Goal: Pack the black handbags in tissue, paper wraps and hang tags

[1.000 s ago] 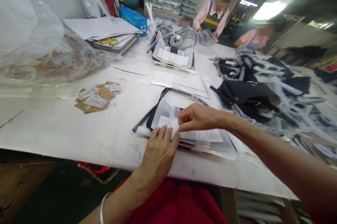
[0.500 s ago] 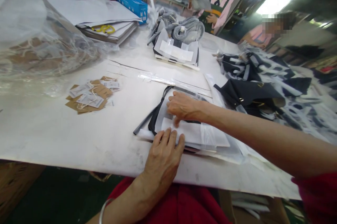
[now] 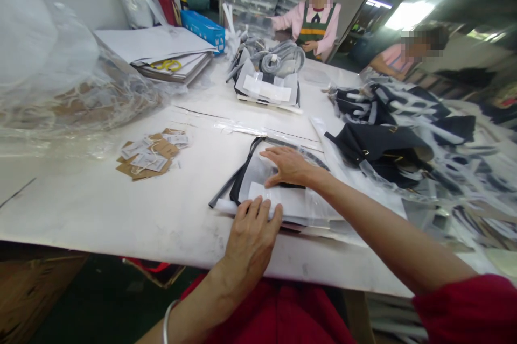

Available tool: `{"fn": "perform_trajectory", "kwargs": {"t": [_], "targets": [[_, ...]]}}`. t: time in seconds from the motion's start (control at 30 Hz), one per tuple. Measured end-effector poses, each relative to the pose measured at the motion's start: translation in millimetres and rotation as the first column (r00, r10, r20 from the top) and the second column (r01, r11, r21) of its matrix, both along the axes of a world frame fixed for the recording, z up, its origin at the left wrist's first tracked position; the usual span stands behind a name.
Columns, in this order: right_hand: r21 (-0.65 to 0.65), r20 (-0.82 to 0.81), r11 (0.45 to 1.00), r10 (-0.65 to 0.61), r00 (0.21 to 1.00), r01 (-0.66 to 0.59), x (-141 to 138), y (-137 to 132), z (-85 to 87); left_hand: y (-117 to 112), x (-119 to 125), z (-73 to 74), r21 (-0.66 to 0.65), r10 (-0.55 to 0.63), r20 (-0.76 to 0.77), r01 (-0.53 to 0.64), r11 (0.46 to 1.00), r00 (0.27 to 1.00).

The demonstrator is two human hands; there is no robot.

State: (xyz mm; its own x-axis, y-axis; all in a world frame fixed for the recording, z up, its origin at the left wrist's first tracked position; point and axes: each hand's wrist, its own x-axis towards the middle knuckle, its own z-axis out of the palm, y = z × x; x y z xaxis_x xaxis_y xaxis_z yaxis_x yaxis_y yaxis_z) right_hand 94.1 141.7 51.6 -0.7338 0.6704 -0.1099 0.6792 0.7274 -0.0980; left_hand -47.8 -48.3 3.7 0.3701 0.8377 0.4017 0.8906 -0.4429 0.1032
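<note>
A flat black item in a clear plastic bag [image 3: 258, 180] with white paper lies on the white table [image 3: 100, 204] right in front of me. My left hand [image 3: 250, 236] rests flat on its near edge, fingers stretched out together. My right hand [image 3: 287, 165] lies palm down on top of the bag, fingers spread and pressing it flat. Neither hand holds anything.
Brown and white hang tags [image 3: 147, 154] lie to the left. A heap of black bags with plastic [image 3: 388, 134] fills the right. A stack of wrapped pieces and grey cords [image 3: 270, 77], papers with yellow scissors [image 3: 161, 56] and crumpled plastic [image 3: 52, 80] sit further back. Two people work at the far side.
My right hand went from a pinch above the bag to lying flat on it, further from me. My left hand stayed on the near edge.
</note>
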Motion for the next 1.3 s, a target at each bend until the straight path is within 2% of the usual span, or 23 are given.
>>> {"fn": "perform_trajectory", "kwargs": {"t": [0.07, 0.17, 0.3, 0.37, 0.47, 0.53, 0.63, 0.77, 0.9, 1.03, 1.2, 1.23, 1.3], "targets": [[0.045, -0.033, 0.993, -0.109, 0.994, 0.110, 7.1, 2.8, -7.5, 1.0, -1.6, 0.6, 0.006, -0.009, -0.008, 0.009, 1.000, 1.000], [0.116, -0.128, 0.972, -0.189, 0.974, 0.204, 32.2, 6.5, 0.4, 3.2, -5.6, 4.7, -0.008, -0.036, -0.016, 0.036, 0.999, 0.999], [-0.052, -0.158, 0.985, -0.172, 0.972, 0.166, 80.9, -17.9, 17.1, 14.7, -10.3, 23.8, -0.118, -0.087, -0.049, 0.080, 0.990, 0.995], [-0.118, -0.136, 0.985, -0.144, 0.980, 0.128, 100.5, -40.0, 16.8, 28.4, -11.6, 35.8, -0.142, -0.099, -0.078, 0.087, 0.986, 0.992], [-0.154, -0.090, 0.984, -0.099, 0.991, 0.085, 117.4, -69.1, 7.4, 58.4, -13.0, 44.0, -0.062, -0.096, -0.117, 0.089, 0.994, 0.989], [-0.138, -0.104, 0.987, -0.093, 0.990, 0.078, 122.2, -81.5, -0.6, 79.5, -14.7, 39.0, -0.043, -0.090, -0.145, 0.084, 0.996, 0.985], [-0.061, -0.180, 0.994, -0.104, 0.978, 0.095, 124.4, -93.4, -13.6, 100.8, -19.3, 20.7, -0.150, -0.077, -0.170, 0.051, 0.987, 0.983], [0.076, -0.292, 0.979, -0.158, 0.943, 0.187, 123.8, -107.8, -32.5, 105.9, -23.4, 1.5, -0.247, -0.064, -0.148, 0.026, 0.969, 0.987], [0.100, -0.422, 0.966, -0.177, 0.889, 0.239, 122.0, -114.9, -41.7, 103.4, -21.9, 0.8, -0.263, -0.034, -0.117, 0.002, 0.965, 0.993], [0.046, -0.535, 0.960, -0.211, 0.818, 0.278, 121.2, -112.3, -40.5, 103.6, -20.1, 2.9, -0.283, 0.007, -0.127, -0.043, 0.958, 0.992], [-0.139, -0.661, 0.918, -0.365, 0.655, 0.372, 133.7, -110.9, -23.9, 110.8, -23.8, 5.2, -0.366, -0.011, -0.055, -0.010, 0.930, 0.998], [-0.168, -0.655, 0.913, -0.385, 0.650, 0.372, 138.5, -112.5, -19.0, 111.9, -26.2, 7.7, -0.388, -0.023, -0.024, 0.012, 0.922, 0.999], [-0.176, -0.611, 0.917, -0.386, 0.691, 0.357, 148.4, -118.5, -10.6, 111.0, -32.7, 15.3, -0.422, -0.048, 0.048, 0.064, 0.905, 0.998]]}}
